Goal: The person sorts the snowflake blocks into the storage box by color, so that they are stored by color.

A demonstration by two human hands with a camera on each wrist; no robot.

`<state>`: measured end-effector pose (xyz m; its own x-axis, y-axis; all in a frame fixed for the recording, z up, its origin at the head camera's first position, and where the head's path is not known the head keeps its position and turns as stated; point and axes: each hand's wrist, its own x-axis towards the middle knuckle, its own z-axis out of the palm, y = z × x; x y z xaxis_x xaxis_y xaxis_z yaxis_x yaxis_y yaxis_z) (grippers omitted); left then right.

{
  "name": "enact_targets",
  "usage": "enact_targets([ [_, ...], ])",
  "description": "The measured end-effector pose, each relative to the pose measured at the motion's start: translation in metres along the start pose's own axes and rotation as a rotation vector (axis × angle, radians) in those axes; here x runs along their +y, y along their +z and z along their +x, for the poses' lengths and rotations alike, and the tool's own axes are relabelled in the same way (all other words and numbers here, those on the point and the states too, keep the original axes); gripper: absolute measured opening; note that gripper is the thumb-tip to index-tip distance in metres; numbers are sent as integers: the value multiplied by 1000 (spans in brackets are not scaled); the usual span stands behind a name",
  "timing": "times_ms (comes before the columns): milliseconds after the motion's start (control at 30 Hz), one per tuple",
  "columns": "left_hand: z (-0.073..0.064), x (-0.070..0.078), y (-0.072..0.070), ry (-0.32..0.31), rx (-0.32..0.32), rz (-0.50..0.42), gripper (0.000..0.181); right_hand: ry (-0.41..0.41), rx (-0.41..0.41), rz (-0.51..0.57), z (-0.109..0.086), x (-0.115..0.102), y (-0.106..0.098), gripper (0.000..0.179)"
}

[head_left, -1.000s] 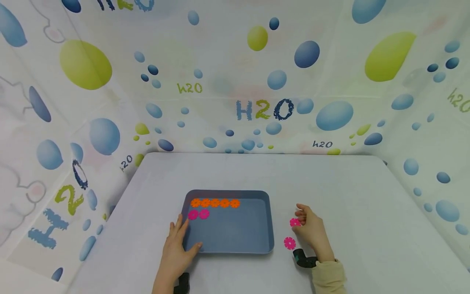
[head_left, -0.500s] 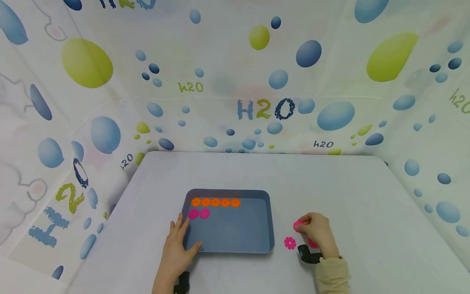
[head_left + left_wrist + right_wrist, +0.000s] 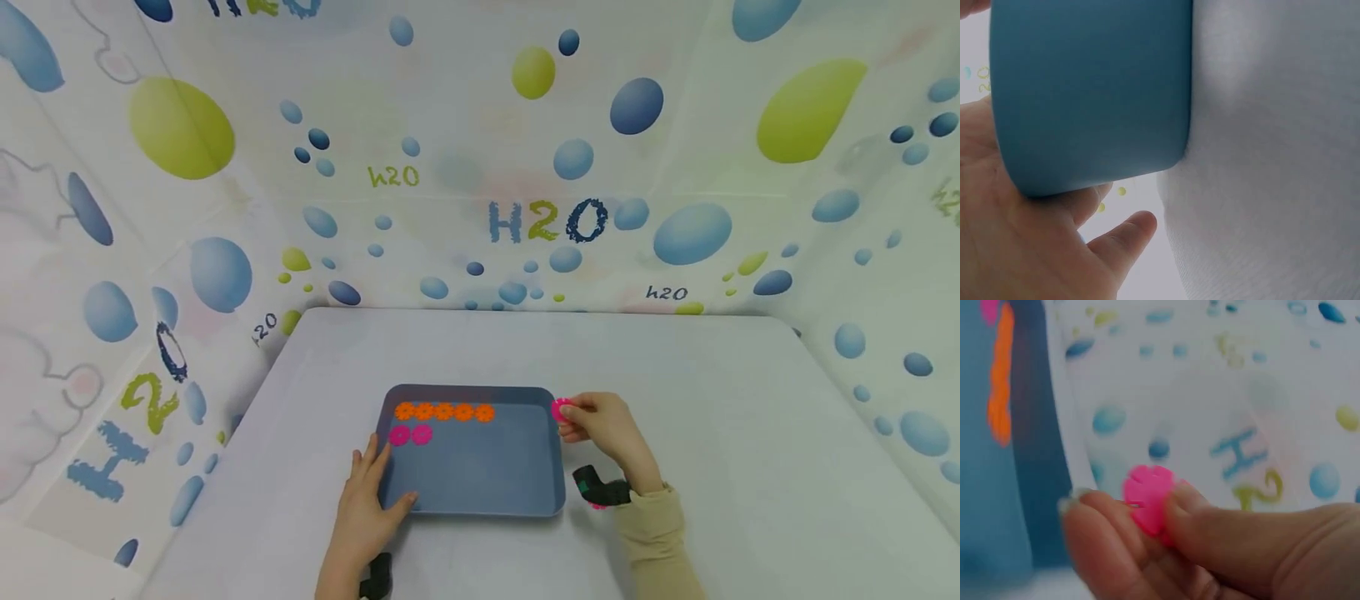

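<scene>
A grey-blue tray (image 3: 480,475) lies on the white table, its outer wall (image 3: 1097,94) filling much of the left wrist view. My left hand (image 3: 367,510) rests against the tray's left side, fingers spread and thumb at the near left corner. Between thumb and fingers, my right hand (image 3: 606,425) pinches a pink notched, flower-shaped disc (image 3: 1146,497) at the tray's upper right edge. Inside the tray, several orange flower-shaped discs (image 3: 444,412) form a row along the far side. Two pink discs (image 3: 411,435) sit below the row's left end.
Another pink disc (image 3: 597,506) shows partly from under the black wrist camera (image 3: 600,486) on my right arm. A white table (image 3: 675,358) extends around the tray. Behind it hangs a white cloth (image 3: 450,108) printed with blue and green spots.
My right hand has picked up a pink disc from the table right of the tray and carried it up and left to the tray's edge. My left hand stays at the tray.
</scene>
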<state>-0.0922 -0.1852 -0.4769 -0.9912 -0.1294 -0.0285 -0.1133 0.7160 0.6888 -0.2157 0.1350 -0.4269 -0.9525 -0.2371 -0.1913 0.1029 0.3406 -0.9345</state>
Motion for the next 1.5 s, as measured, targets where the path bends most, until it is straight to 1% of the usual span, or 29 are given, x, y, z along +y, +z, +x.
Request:
enact_targets([
  [100,0,1,0,11,6,-1,80,-63,-81,40,15,-16,25,28],
  [200,0,1,1,21,16,3,79,-79,-150,67,30,-26,57,28],
  [300,0,1,0,15,17,-3,79,-46,-185,108,42,-29,89,27],
  [367,0,2,0,6,14,-6,80,-7,-183,128,47,-27,108,26],
  [433,-1,2,0,-3,13,-9,80,22,-195,114,51,-23,123,24],
  [533,-1,2,-1,-4,21,-7,80,69,-229,47,53,-13,138,23],
  [600,-1,1,0,6,30,-4,80,100,-248,12,53,-8,143,23],
  [700,0,0,0,24,46,8,79,139,-248,-1,53,-3,146,26],
  [867,1,-2,1,14,39,3,80,145,-240,-40,55,-4,149,26],
  [1033,0,-1,0,11,28,-6,80,177,-230,-73,57,-6,152,25],
  [1100,0,0,-1,13,32,-3,80,179,-220,-74,57,-7,153,25],
  [1167,0,0,-1,18,36,1,79,180,-212,-69,57,-8,153,28],
  [1233,0,1,-1,16,34,0,79,173,-204,-61,56,-8,153,30],
  [1300,0,2,-1,12,26,1,80,162,-198,-43,55,-7,152,28],
  [1400,-1,3,-1,2,12,4,80,136,-200,0,53,-4,148,27],
  [1500,-2,4,-1,-2,10,7,80,70,-200,53,52,-2,143,25],
])
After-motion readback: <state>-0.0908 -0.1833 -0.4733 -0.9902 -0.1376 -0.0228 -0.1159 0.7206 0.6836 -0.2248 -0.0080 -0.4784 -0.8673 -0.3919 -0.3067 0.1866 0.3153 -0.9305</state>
